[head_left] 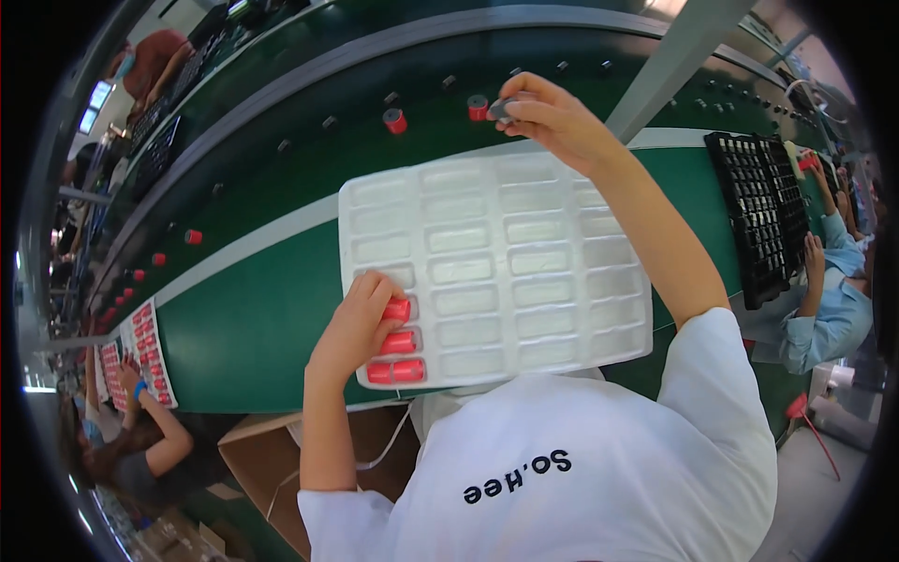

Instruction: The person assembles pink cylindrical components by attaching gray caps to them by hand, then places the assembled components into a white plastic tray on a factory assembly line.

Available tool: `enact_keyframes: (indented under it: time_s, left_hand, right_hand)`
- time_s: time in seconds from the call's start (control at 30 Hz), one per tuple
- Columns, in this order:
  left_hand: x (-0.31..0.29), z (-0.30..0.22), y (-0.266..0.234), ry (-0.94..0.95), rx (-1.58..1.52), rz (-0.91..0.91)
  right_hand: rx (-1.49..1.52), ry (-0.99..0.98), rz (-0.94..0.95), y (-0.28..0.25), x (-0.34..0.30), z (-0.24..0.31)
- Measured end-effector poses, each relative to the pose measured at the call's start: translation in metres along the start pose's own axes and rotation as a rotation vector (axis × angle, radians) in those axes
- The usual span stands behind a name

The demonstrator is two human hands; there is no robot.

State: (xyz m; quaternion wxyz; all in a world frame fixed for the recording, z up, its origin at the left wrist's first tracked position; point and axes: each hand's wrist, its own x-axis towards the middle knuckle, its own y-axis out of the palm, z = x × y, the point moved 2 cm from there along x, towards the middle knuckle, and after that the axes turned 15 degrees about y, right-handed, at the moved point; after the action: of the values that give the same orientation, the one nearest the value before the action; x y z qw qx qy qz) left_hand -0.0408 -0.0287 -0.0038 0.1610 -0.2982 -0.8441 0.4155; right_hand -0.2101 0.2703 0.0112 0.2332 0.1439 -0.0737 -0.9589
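Observation:
A white plastic tray (459,332) with rows of oblong pockets lies before me on the green tabletop. My left hand (354,323) is closed at the tray's left edge, its fingers around a red cylinder (398,309) in a pocket. Nearer to me in the same column lie two more, a red cylinder (400,343) and a red cylinder with grey parts (395,372). Over the dark green belt, my right hand (548,117) pinches a small grey piece (503,110), partly hidden by the fingers. Close beside it stands a red cylinder with a grey top (478,107).
Another red cylinder (395,121) and several small grey pieces (391,97) sit on the belt (309,178). A slanting metal post (670,70) rises right of my right hand. Co-workers handle a black tray (754,206) at right and a filled tray (150,351) at left. A cardboard box (262,459) stands below.

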Motion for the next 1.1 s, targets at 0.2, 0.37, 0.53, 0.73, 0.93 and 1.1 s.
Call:
enact_keyframes:
  time_s: [0.2,0.37,0.53,0.73,0.93,1.1]
  left_hand:
    - [0.007,-0.019,0.000,0.070,-0.822,-0.332]
    - [0.056,-0.067,0.023,0.095,-1.251,-0.702]
    - [0.068,-0.079,0.039,0.066,-1.376,-0.894]
    - [0.072,-0.083,0.048,0.042,-1.068,-0.965]
    - [0.078,-0.091,0.063,-0.065,-1.148,-1.115]
    - [0.075,-0.082,0.060,-0.164,-1.067,-0.910]
  right_hand:
    - [-0.054,-0.084,0.041,0.052,-0.042,-0.003]
    - [0.055,-0.176,0.086,0.093,-0.068,-0.012]
    - [-0.140,-0.383,-0.044,0.105,-0.080,-0.018]
    - [-0.477,-0.517,-0.216,0.107,-0.093,-0.027]
    - [-0.598,-0.609,-0.404,0.124,-0.104,-0.038]
    - [-0.536,-0.519,-0.393,0.118,-0.098,-0.054]
